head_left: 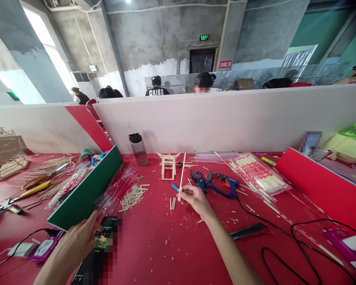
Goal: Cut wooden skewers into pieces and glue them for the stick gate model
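My right hand (192, 200) is closed on a thin wooden stick (183, 170), which stands nearly upright. A small blue object (175, 187) pokes out left of its fingertips; its kind is unclear. Just behind the hand is a little chair-like frame (168, 168) built of sticks. Short cut sticks (173, 204) lie below the fingers. Over a phone (106, 233) with a lit screen, my left hand (84, 233) has its fingers partly extended near the screen's top edge. It holds nothing that I can see.
Blue-handled pliers (200, 181) and a blue glue gun (231, 186) lie right of centre. Beyond them are bagged sticks (255, 172) and a black cable (264, 217). A green divider (89, 190), a pile of stick pieces (133, 198) and a bottle (138, 149) stand left.
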`<state>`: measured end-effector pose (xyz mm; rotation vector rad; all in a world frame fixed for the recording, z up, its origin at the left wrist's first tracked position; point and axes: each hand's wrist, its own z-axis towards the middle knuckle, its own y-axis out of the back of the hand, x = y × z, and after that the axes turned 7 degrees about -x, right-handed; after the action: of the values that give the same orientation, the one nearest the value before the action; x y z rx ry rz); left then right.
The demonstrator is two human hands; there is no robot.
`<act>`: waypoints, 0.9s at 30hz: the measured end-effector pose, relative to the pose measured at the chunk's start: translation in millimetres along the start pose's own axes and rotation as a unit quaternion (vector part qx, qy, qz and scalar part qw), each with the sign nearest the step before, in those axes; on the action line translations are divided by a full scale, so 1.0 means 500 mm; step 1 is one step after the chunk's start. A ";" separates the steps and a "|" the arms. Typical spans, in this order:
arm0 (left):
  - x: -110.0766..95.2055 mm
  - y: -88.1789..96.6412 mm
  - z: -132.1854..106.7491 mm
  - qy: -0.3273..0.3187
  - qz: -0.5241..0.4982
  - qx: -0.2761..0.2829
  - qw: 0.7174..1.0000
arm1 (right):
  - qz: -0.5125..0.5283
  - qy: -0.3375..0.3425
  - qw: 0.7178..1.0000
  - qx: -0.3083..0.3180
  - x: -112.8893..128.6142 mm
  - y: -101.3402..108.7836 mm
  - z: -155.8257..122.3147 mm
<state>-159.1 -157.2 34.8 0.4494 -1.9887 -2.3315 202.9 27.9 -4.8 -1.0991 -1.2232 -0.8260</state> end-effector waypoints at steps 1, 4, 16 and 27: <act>0.003 0.002 -0.002 0.002 -0.005 0.014 1.000 | -0.001 0.000 1.000 0.001 0.001 0.000 -0.001; 0.013 0.000 -0.007 0.019 -0.011 0.039 0.999 | 0.001 -0.002 1.000 0.005 0.002 -0.001 -0.002; 0.004 -0.007 -0.005 0.025 -0.022 0.079 0.996 | -0.015 0.005 1.000 0.009 -0.002 0.003 0.000; 0.010 -0.001 -0.007 0.013 -0.003 0.052 0.999 | -0.010 0.000 1.000 0.012 -0.009 0.003 0.002</act>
<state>-163.0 -161.7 32.8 0.4881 -2.1076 -2.2196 203.2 28.8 -9.3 -1.0682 -1.2440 -0.8244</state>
